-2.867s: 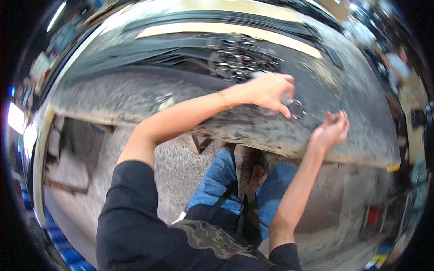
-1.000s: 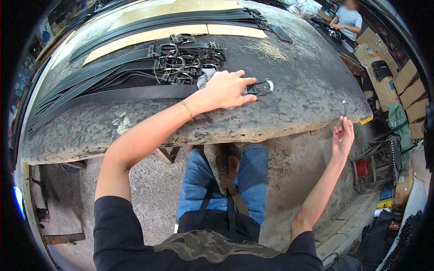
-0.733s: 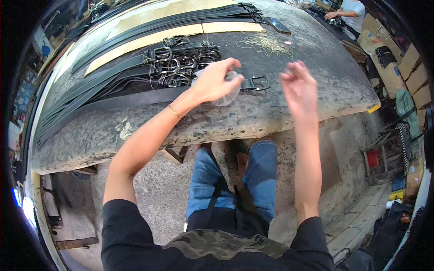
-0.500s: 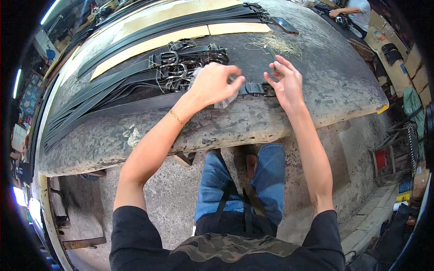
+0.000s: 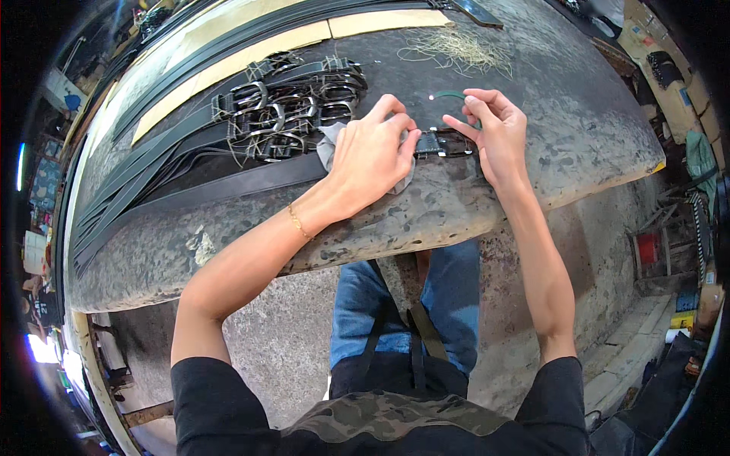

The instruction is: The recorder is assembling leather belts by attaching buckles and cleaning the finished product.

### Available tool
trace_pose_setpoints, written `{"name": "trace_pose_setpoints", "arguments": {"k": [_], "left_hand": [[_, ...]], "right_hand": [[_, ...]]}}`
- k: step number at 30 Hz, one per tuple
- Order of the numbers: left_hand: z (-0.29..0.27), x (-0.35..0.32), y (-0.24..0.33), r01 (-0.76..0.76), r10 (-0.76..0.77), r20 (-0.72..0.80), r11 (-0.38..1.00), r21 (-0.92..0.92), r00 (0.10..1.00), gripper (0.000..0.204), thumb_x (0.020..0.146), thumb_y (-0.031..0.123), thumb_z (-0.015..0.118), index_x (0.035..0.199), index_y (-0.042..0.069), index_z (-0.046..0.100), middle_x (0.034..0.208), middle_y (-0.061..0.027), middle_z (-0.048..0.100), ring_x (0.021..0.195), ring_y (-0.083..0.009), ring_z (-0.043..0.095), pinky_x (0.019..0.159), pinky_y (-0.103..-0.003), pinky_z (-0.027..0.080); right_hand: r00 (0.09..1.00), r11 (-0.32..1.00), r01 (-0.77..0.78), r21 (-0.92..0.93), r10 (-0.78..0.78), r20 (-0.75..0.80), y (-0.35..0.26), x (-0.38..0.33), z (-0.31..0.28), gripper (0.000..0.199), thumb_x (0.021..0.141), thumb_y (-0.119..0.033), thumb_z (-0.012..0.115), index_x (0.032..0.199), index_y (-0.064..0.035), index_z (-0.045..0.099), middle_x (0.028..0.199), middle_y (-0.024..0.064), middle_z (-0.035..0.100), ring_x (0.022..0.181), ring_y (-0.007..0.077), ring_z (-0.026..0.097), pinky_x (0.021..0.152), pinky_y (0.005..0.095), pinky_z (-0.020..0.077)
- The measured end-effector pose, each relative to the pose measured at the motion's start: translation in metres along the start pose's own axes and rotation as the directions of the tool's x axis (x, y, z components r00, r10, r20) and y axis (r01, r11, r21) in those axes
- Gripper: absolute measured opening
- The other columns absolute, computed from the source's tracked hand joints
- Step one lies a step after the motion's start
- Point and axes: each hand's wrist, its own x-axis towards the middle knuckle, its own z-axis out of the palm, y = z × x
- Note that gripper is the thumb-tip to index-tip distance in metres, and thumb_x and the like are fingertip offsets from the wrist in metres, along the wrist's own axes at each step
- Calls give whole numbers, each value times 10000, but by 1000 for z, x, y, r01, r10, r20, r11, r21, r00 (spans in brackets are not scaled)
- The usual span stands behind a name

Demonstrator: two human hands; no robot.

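Note:
A black belt (image 5: 236,181) lies along the near side of the padded table, its buckle (image 5: 458,143) at the right end. My left hand (image 5: 372,152) is closed over a crumpled grey cloth (image 5: 327,144), resting on the belt just left of the buckle. Above the buckle, my right hand (image 5: 498,137) pinches a thin, curved green strip (image 5: 450,93) with a pale, bright tip pointing left. What the strip is, I cannot make out. Several more belts with metal buckles (image 5: 274,114) lie piled left of my left hand, pale thread ends sticking out around them.
Loose pale threads (image 5: 460,52) lie heaped beyond my right hand. Cardboard strips (image 5: 251,64) and further black belts (image 5: 289,34) stretch across the far side. A dark flat phone-like object (image 5: 477,11) sits at the far edge. Boxes (image 5: 696,91) stand at the right.
My left hand has come down with the cloth onto the belt beside the buckle. My right hand has shifted slightly right, and the green strip now points left. The view has moved a little.

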Motion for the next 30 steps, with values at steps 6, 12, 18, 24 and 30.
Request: {"name": "trace_pose_setpoints", "arguments": {"k": [6,12,18,24,30], "left_hand": [[2,2,0,-19,18,23,999,29,1000,141,827,134,642,883,5,632,932,-102,584,751,-310,609,658,-378,481],[2,4,-1,32,-32,-29,999,6,999,130,782,113,673,859,9,684,954,-97,599,682,-262,595,639,-351,475],[4,3,3,50,-49,-13,998,40,999,125,808,99,650,902,24,684,972,-99,588,661,-266,593,627,-360,473],[3,4,4,53,-54,17,998,42,998,166,827,135,633,952,33,674,983,-119,582,757,-294,604,700,-368,481],[4,7,-1,73,-73,-2,995,62,997,173,822,148,646,915,4,671,948,-144,564,814,-328,602,747,-391,477]], "right_hand": [[997,979,71,-194,-77,-25,-4,-3,1,101,872,20,527,911,71,605,758,21,506,673,63,511,738,329,620],[994,988,82,-130,-90,-57,2,-1,-3,96,852,-26,579,875,58,619,758,24,565,684,65,558,697,279,597],[991,943,120,-312,-134,-25,1,-4,-2,112,831,-45,597,849,60,631,773,62,630,688,92,619,655,236,560],[988,950,131,-284,-148,-37,3,-3,-1,123,825,-52,598,854,62,632,773,74,635,689,98,621,649,238,560],[989,953,132,-271,-145,-28,5,-2,-1,133,828,-51,597,869,71,632,787,81,635,696,98,617,661,245,570]]}}
